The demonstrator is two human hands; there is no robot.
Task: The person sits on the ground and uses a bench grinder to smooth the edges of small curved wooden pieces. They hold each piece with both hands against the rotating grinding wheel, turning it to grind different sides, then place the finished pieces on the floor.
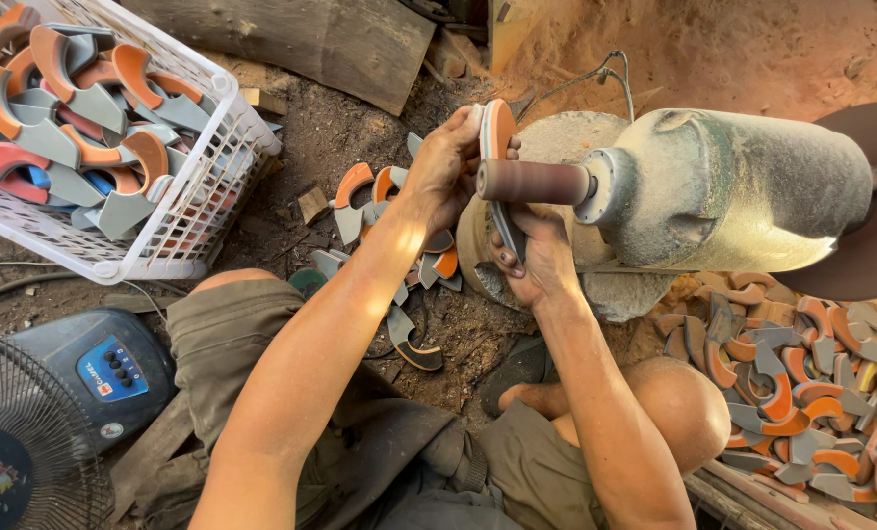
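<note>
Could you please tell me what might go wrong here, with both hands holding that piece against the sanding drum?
1. The left hand and right hand grip the curved orange-and-grey piece right beside the brown cylindrical sanding drum; a slip could abrade the bare fingers.
2. The drum could snatch the piece and fling it.
3. The dust-caked grey motor housing suggests fine dust, likely to reach eyes and lungs.

dirt floor [291, 128] | log [301, 39] behind | sunlight (harsh, reddish dust)
</note>
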